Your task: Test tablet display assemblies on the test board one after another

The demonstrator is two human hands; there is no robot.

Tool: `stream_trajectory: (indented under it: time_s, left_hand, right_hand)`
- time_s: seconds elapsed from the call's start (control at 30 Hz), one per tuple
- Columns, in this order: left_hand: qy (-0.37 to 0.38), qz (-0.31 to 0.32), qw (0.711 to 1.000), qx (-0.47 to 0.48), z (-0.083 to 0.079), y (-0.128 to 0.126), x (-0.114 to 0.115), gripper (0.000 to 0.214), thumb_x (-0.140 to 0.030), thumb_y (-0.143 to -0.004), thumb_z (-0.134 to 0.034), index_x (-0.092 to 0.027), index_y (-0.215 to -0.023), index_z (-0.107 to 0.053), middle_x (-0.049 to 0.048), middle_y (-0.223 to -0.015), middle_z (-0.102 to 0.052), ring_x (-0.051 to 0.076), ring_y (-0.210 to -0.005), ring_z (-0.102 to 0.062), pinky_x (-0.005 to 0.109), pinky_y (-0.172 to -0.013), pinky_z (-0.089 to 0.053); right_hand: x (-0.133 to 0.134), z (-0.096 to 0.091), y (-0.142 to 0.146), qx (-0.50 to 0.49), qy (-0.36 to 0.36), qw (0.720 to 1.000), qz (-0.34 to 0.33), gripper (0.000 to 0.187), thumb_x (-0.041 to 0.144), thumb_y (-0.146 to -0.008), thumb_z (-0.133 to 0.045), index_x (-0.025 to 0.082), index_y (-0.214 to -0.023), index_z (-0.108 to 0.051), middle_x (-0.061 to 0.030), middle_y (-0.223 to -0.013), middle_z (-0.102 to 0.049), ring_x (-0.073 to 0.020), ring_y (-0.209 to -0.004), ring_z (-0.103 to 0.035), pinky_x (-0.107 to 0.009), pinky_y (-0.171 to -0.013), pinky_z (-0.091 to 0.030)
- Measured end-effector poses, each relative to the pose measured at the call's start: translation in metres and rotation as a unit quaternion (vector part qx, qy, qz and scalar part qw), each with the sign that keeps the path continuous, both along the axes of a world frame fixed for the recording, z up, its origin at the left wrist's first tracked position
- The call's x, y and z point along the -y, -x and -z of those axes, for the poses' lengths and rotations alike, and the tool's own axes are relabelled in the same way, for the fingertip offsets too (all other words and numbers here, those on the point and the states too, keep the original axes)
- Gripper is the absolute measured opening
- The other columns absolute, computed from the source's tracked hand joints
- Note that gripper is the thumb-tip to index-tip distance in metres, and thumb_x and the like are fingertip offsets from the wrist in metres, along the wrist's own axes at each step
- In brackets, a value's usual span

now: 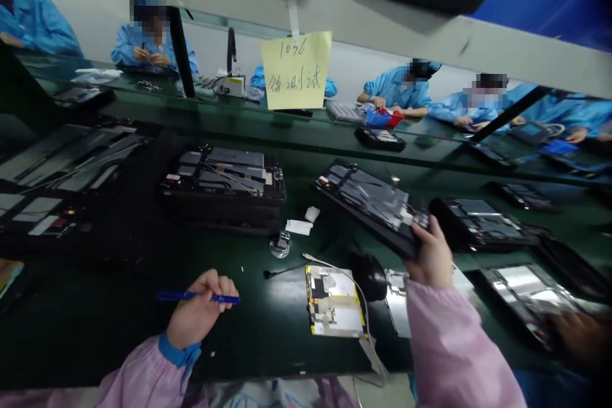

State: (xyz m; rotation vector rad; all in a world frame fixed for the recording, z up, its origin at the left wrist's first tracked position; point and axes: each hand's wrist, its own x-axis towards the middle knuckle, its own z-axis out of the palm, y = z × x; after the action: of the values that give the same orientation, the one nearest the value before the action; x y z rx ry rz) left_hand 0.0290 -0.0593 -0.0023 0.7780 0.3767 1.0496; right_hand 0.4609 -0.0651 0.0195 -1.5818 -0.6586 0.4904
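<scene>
My left hand (201, 307) is closed around a blue pen (179, 296), held level above the dark green bench. My right hand (433, 252) grips the near right end of an opened tablet (366, 194), whose inner parts and batteries face up. That tablet sits tilted in the view, and its thickness suggests a black tray or stack beneath; I cannot tell which. Between my hands lies a bare tablet screen assembly (335, 303) with yellow edges, with a white cable (366, 299) running along its right side. Part of a silvery panel (396, 299) shows beside my right sleeve.
A stack of opened tablets (222, 185) stands left of centre, with a larger group (62, 178) at far left. More opened tablets (488, 223) lie to the right, near another person's hand (581, 335). A yellow note (296, 70) hangs from the shelf. Several people in blue work across the bench.
</scene>
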Motion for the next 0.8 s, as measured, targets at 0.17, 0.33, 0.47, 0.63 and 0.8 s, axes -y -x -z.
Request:
stream_trajectory:
  time_s: [0.17,0.33,0.47,0.63,0.8]
  left_hand:
    - [0.018,0.025,0.999,-0.024,0.003,0.005,0.005,0.03,-0.037,-0.078,-0.069,-0.014,-0.068,-0.052,0.001,-0.06,-0.047,0.012,-0.061,-0.048,0.025,-0.063,-0.035]
    - [0.031,0.02,0.998,-0.048,0.003,0.01,0.002,0.035,-0.041,-0.076,-0.07,-0.014,-0.066,-0.05,-0.0001,-0.056,-0.041,0.012,-0.059,-0.045,0.025,-0.06,-0.031]
    - [0.048,0.007,0.997,-0.064,0.002,0.012,0.001,0.038,-0.042,-0.075,-0.071,-0.014,-0.065,-0.048,0.0,-0.057,-0.042,0.012,-0.059,-0.045,0.024,-0.059,-0.03]
    - [0.044,0.014,0.996,-0.074,0.001,0.009,0.003,0.038,-0.043,-0.075,-0.071,-0.014,-0.066,-0.048,0.0004,-0.06,-0.046,0.011,-0.058,-0.046,0.024,-0.059,-0.031]
    - [0.028,0.017,0.997,-0.074,0.002,0.006,0.007,0.038,-0.043,-0.073,-0.073,-0.013,-0.068,-0.049,0.0012,-0.06,-0.049,0.012,-0.057,-0.048,0.023,-0.056,-0.031]
  right_hand:
    - [-0.156,-0.003,0.025,-0.117,-0.004,0.993,-0.029,0.092,0.028,-0.064,-0.069,0.019,-0.148,-0.03,-0.0103,-0.119,-0.064,-0.0197,-0.088,-0.069,-0.034,-0.073,-0.06]
    - [-0.233,-0.013,0.053,-0.096,0.026,0.989,-0.112,0.069,0.022,-0.066,-0.07,0.009,-0.132,-0.053,-0.0127,-0.102,-0.07,-0.0203,-0.087,-0.068,-0.031,-0.078,-0.056]
    - [-0.244,-0.023,0.09,-0.042,0.038,0.982,-0.182,0.048,0.028,-0.075,-0.067,0.008,-0.119,-0.062,-0.0141,-0.111,-0.068,-0.0208,-0.103,-0.063,-0.032,-0.093,-0.049]
    - [-0.217,-0.028,0.165,0.002,0.047,0.942,-0.332,0.041,0.048,-0.074,-0.069,0.015,-0.097,-0.069,-0.0094,-0.102,-0.071,-0.0222,-0.098,-0.065,-0.036,-0.092,-0.051]
    - [-0.2,-0.045,0.203,0.052,-0.003,0.932,-0.357,0.042,0.046,-0.078,-0.064,0.017,-0.108,-0.066,-0.0106,-0.121,-0.064,-0.0228,-0.12,-0.056,-0.04,-0.105,-0.042]
